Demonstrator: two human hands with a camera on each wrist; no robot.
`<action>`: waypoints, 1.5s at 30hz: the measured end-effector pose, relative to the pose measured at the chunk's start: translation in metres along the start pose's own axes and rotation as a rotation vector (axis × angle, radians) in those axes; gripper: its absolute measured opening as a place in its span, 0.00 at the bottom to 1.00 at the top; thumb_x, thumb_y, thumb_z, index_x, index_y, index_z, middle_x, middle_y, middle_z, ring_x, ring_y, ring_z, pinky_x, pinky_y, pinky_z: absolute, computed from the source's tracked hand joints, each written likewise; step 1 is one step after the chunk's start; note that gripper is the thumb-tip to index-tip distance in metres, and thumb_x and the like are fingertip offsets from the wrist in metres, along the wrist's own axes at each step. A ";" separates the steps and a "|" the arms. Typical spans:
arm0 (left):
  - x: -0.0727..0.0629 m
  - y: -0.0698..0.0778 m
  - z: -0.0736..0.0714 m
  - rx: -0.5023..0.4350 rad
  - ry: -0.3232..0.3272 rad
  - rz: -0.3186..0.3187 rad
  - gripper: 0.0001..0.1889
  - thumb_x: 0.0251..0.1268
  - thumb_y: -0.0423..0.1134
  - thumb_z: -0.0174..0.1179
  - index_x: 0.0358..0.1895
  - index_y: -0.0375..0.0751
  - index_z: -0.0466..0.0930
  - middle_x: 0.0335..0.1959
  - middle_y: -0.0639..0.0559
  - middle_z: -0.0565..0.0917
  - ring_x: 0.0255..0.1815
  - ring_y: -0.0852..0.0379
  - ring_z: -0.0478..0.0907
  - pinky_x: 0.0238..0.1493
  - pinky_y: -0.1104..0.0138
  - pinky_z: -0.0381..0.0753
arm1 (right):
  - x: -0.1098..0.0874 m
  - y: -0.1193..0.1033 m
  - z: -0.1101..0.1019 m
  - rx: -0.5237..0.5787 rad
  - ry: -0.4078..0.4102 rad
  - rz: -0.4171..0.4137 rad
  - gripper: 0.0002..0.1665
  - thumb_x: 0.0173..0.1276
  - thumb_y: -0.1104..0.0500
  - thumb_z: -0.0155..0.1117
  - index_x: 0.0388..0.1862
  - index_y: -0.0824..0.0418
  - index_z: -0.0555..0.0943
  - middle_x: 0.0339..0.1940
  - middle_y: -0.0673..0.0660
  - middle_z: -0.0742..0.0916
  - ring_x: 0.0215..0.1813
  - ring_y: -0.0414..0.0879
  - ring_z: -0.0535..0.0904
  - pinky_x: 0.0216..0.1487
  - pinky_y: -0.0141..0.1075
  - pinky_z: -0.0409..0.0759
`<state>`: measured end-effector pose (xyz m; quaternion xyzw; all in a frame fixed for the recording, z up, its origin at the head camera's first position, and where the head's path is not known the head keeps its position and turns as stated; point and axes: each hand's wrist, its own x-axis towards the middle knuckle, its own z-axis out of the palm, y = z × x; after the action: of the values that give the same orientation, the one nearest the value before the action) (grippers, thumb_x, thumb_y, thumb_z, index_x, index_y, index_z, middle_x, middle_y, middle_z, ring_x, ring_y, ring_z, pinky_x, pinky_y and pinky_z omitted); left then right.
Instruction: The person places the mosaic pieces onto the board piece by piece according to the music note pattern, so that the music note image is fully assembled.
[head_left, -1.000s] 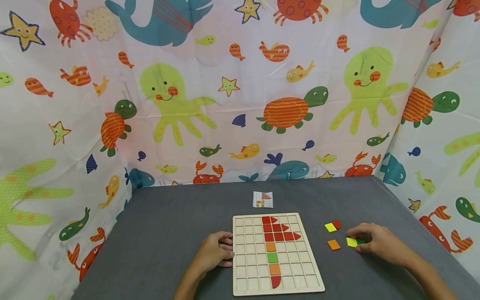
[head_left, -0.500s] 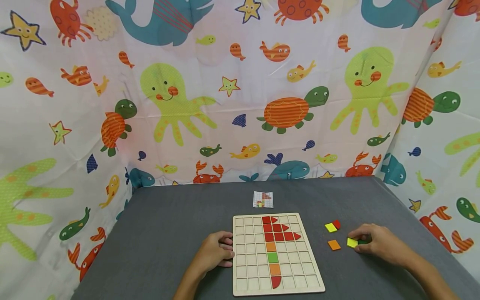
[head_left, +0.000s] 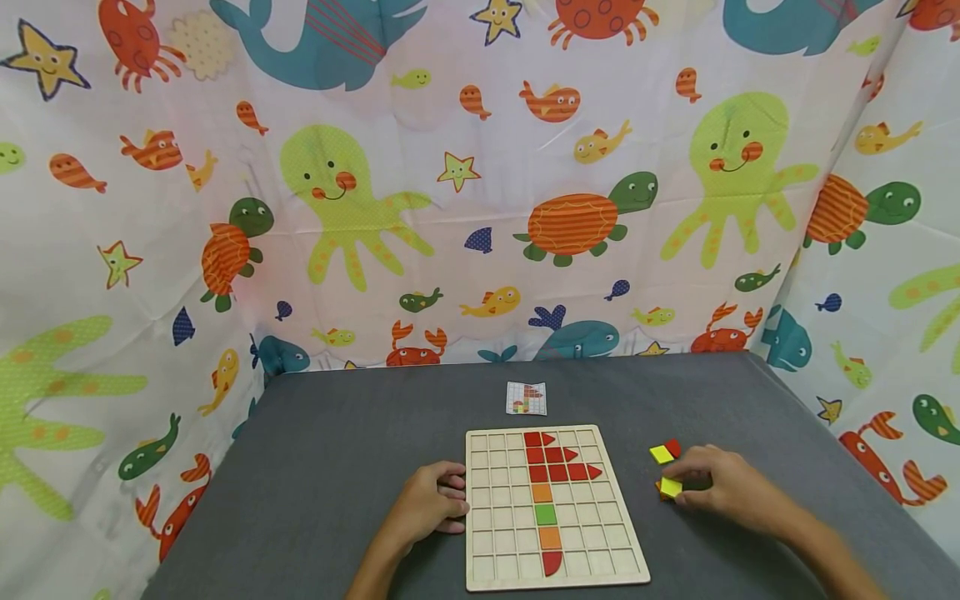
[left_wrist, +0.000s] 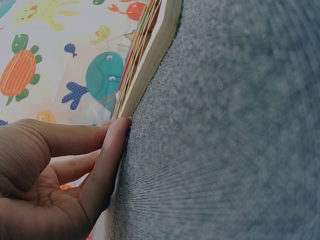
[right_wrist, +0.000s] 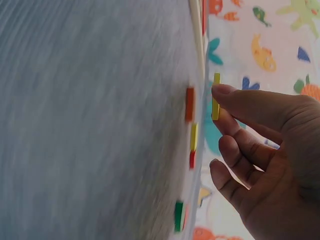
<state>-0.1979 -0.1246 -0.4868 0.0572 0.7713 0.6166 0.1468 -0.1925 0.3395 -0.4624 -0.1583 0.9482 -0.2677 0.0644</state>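
Observation:
My right hand (head_left: 723,483) pinches a yellow square tile (right_wrist: 216,97) between thumb and fingertip, raised off the cloth in the right wrist view. In the head view this tile overlaps an orange tile (right_wrist: 190,105), which is mostly hidden there. Beyond them, another yellow tile (head_left: 662,454) lies against a red piece (head_left: 672,448). A green piece (right_wrist: 179,216) sits on the cloth below the right hand. My left hand (head_left: 431,500) holds the left edge of the wooden grid board (head_left: 498,500), thumb and fingertip at its rim (left_wrist: 150,70). Red, orange and green tiles fill some cells.
A small printed card (head_left: 527,398) with a grid of coloured shapes lies behind the board. Dark grey cloth (head_left: 337,450) covers the table. A sea-animal curtain (head_left: 465,208) hangs at the back and on both sides.
My right hand has moved left with the yellow tile, from beside the green piece to over the orange tile. The left hand and the board have stayed put.

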 end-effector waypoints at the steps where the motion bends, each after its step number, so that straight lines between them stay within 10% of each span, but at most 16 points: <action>1: 0.000 0.000 0.000 0.000 0.000 0.000 0.31 0.58 0.20 0.69 0.68 0.25 0.75 0.52 0.38 0.80 0.45 0.53 0.83 0.34 0.58 0.94 | 0.001 -0.004 0.002 0.005 -0.003 -0.003 0.16 0.64 0.49 0.80 0.50 0.48 0.91 0.46 0.45 0.86 0.44 0.38 0.76 0.41 0.30 0.80; 15: 0.000 -0.001 0.001 0.006 0.015 0.002 0.31 0.57 0.19 0.69 0.68 0.24 0.75 0.52 0.38 0.81 0.46 0.53 0.83 0.33 0.56 0.94 | 0.020 -0.056 0.032 0.118 -0.021 -0.272 0.16 0.65 0.49 0.80 0.50 0.52 0.92 0.43 0.40 0.87 0.44 0.40 0.77 0.40 0.32 0.81; 31: -0.001 0.001 0.000 0.001 0.012 -0.001 0.31 0.57 0.19 0.69 0.67 0.25 0.75 0.52 0.38 0.80 0.46 0.53 0.83 0.33 0.58 0.94 | 0.034 -0.107 0.060 0.089 -0.151 -0.351 0.16 0.65 0.48 0.80 0.51 0.46 0.91 0.50 0.37 0.85 0.55 0.36 0.77 0.63 0.43 0.83; 45: 0.000 0.000 0.000 0.014 0.010 -0.002 0.31 0.57 0.20 0.69 0.67 0.26 0.76 0.51 0.39 0.81 0.46 0.53 0.83 0.33 0.59 0.94 | 0.040 -0.137 0.084 0.139 -0.280 -0.412 0.16 0.65 0.51 0.80 0.52 0.45 0.91 0.46 0.34 0.85 0.52 0.32 0.76 0.62 0.35 0.81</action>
<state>-0.1976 -0.1244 -0.4865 0.0541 0.7765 0.6112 0.1432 -0.1762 0.1745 -0.4626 -0.3790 0.8572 -0.3150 0.1498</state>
